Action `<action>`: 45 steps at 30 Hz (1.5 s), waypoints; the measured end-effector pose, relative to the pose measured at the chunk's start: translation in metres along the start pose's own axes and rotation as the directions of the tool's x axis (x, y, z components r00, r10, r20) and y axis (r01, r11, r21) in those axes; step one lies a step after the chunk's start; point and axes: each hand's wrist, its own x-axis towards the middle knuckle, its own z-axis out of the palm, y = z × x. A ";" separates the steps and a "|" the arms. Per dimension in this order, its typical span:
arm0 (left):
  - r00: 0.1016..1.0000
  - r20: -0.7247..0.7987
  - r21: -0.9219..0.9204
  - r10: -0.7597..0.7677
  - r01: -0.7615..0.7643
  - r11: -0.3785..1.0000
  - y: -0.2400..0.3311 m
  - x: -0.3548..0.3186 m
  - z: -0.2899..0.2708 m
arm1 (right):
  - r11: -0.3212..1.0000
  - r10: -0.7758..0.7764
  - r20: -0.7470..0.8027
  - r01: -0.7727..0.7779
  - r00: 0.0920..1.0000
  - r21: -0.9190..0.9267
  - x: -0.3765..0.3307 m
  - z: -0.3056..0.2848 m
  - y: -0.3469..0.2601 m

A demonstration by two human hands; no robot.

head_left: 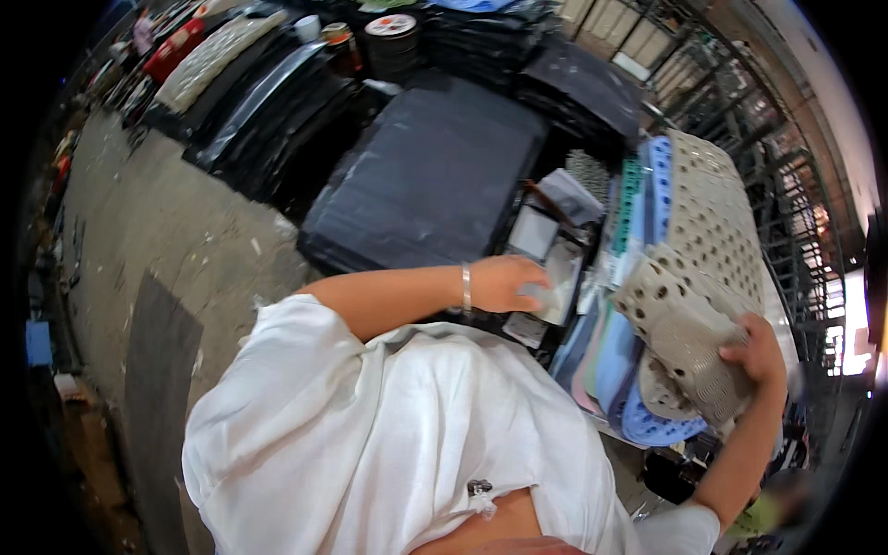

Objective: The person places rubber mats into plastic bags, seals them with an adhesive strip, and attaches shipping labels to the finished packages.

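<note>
Two bare hands are at work over a crowded stack of goods, seen from above past a loose white shirt [388, 435]. The left hand [504, 282], with a pale bangle [466, 288] on its wrist, reaches out across the body and is curled around a small whitish folded sheet [555, 298], its fingers closed over the near edge; what the sheet is made of cannot be told. Just beyond that hand lie more flat pale packets [535, 231] in a dark tray or box. The right hand [757, 356] is off to the far side and lower, gripping the edge of a beige perforated plastic basket [689, 347], with the thumb on the outer face and the fingers wrapped behind it, so the hand is closed on the basket. That basket tilts toward the person and touches a taller stack of like beige perforated baskets [717, 217] rising just above the right hand. Between the two hands, and under the baskets, stands a row of blue and green plastic mats or lids [638, 199] on edge. Beyond the left hand lies a large dark flat bundle wrapped in black film [430, 176], with further black stacks [268, 102] past it. Well out to the left of the left hand is bare grey concrete floor [157, 231].
</note>
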 end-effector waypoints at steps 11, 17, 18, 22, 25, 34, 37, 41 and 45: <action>0.953 0.158 0.829 -0.260 0.015 0.559 -0.146 -0.191 -0.111 | 0.958 -0.196 -0.575 0.032 0.795 -0.284 -0.081 0.073 -0.188; 0.970 0.229 0.782 -0.079 -0.135 0.608 -0.192 -0.206 -0.121 | 0.947 -0.274 -0.559 0.321 0.782 -0.015 -0.003 0.218 -0.325; 0.948 0.286 0.755 -0.141 -0.132 0.643 -0.179 -0.202 -0.128 | 0.953 -0.271 -0.553 0.301 0.788 -0.039 0.000 0.241 -0.337; 0.946 0.314 0.711 -0.078 -0.180 0.680 -0.164 -0.212 -0.137 | 0.969 -0.209 -0.505 0.246 0.837 0.007 0.005 0.304 -0.370; 0.978 0.200 0.628 -0.055 -0.084 0.774 -0.193 -0.211 -0.122 | 0.969 -0.233 -0.536 0.242 0.811 -0.054 -0.005 0.323 -0.382; 0.973 0.125 0.184 -0.193 0.169 0.968 -0.179 -0.218 -0.144 | 0.974 -0.225 -0.491 0.206 0.842 -0.093 -0.034 0.329 -0.402; 0.968 0.011 0.159 -0.250 0.245 0.956 -0.171 -0.215 -0.138 | 0.976 -0.217 -0.518 0.183 0.827 -0.117 -0.038 0.328 -0.407; 0.994 0.038 0.143 -0.106 0.099 0.985 -0.202 -0.179 -0.183 | 0.946 -0.325 -0.459 0.275 0.827 -0.174 -0.038 0.319 -0.414; 0.994 -0.003 -0.184 -0.111 0.108 0.977 -0.134 -0.149 -0.239 | 0.982 -0.172 -0.253 0.186 0.952 0.030 -0.027 0.325 -0.417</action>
